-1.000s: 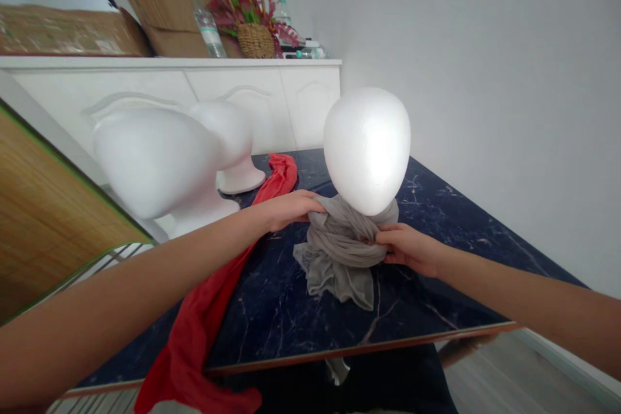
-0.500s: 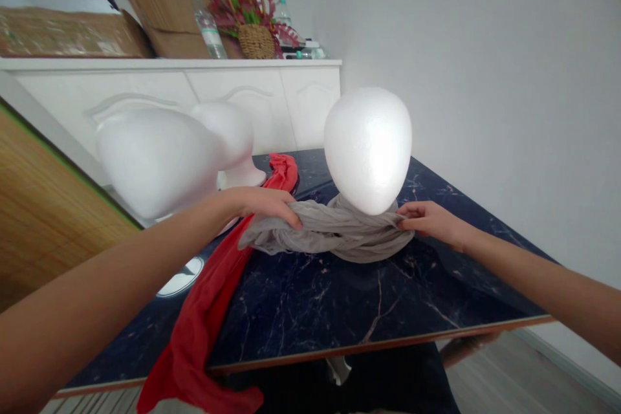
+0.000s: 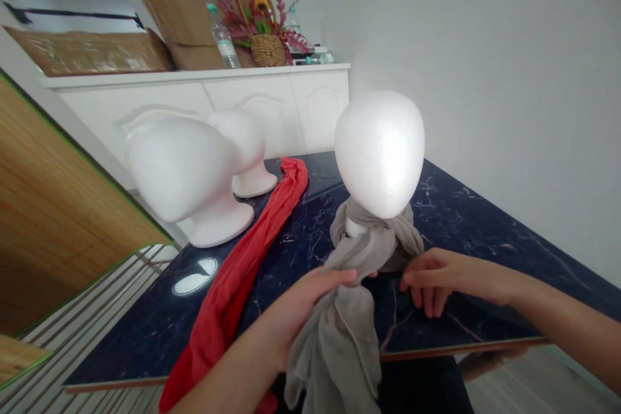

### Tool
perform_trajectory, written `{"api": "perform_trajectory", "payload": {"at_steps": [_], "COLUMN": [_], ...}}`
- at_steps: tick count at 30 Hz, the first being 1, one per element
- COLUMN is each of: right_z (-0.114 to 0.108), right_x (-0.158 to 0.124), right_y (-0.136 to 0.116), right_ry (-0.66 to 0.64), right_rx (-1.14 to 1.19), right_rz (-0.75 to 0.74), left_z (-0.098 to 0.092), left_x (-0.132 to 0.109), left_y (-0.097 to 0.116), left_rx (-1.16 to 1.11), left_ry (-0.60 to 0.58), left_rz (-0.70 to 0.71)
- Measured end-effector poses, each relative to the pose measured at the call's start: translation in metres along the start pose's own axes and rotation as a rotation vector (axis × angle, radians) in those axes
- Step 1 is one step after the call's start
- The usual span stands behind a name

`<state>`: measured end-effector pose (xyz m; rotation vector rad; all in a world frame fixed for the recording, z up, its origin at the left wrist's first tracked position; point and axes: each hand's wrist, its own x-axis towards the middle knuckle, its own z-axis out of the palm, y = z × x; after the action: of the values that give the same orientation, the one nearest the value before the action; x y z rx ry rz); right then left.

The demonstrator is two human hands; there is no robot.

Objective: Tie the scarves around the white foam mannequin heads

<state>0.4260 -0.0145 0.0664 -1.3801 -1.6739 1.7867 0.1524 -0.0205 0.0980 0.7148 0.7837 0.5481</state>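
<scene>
A white foam mannequin head (image 3: 379,154) stands on the dark marble table (image 3: 466,220), with a grey scarf (image 3: 339,349) wrapped around its neck. The scarf's loose length runs down towards me. My left hand (image 3: 305,310) is closed on that length, well below the head, with the lower end hanging past the table's front edge. My right hand (image 3: 446,281) is at the right of the knot, its fingers spread and low over the table, holding nothing. A red scarf (image 3: 233,284) lies left of my left hand.
Two more foam heads (image 3: 177,168) (image 3: 242,139) on white stands are at the table's far left. A white cabinet (image 3: 276,110) behind carries a wicker basket of artificial flowers (image 3: 266,48), a water bottle (image 3: 222,35) and cardboard (image 3: 179,26). A wooden panel (image 3: 48,207) leans at the left.
The grey scarf no longer stretches sideways across the neck. It now hangs towards me from my left hand, which has moved down and closer. My right hand has let go, and the view has shifted slightly.
</scene>
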Motion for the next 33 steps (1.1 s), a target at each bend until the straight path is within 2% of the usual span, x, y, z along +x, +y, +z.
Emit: {"api": "perform_trajectory", "payload": {"at_steps": [2,4,7,10,13,14,16,20,22,25,28,33], "right_z": [0.005,0.007,0.011,0.014,0.013,0.010,0.004,-0.007,-0.005,0.011,0.035,0.064], "right_x": [0.007,0.014,0.020,0.021,0.019,0.019,0.018,0.022,0.024,0.025,0.019,-0.004], "right_y": [0.002,0.005,0.012,0.017,0.017,0.016,0.013,0.011,0.011,0.008,0.000,-0.011], "right_ry": [0.109,0.291,0.567,0.653,0.673,0.694,0.751,0.784,0.740,0.661,0.574,0.445], "right_rx": [-0.056,-0.241,-0.583,-0.831,-0.955,-0.920,-0.698,0.056,0.397,0.780,0.939,1.001], "right_rz": [-0.012,-0.046,-0.177,-0.263,-0.293,-0.310,-0.370,-0.493,-0.447,-0.335,-0.251,-0.111], "left_z": [0.015,0.025,0.031,0.030,0.024,0.022,0.019,0.017,0.018,0.020,0.023,0.028], "left_x": [-0.007,-0.014,-0.021,-0.020,-0.016,-0.015,-0.012,-0.011,-0.011,-0.009,-0.004,0.005], "left_y": [-0.015,-0.028,-0.043,-0.052,-0.057,-0.058,-0.060,-0.067,-0.074,-0.088,-0.101,-0.108], "left_rx": [-0.031,0.040,0.331,0.508,0.474,0.460,0.435,0.344,0.316,0.298,0.334,0.470], "left_ry": [-0.056,-0.078,0.038,0.129,0.147,0.156,0.161,0.174,0.194,0.184,0.155,0.160], "left_rz": [-0.005,0.015,0.141,0.207,0.247,0.264,0.280,0.271,0.241,0.163,0.168,0.253]}}
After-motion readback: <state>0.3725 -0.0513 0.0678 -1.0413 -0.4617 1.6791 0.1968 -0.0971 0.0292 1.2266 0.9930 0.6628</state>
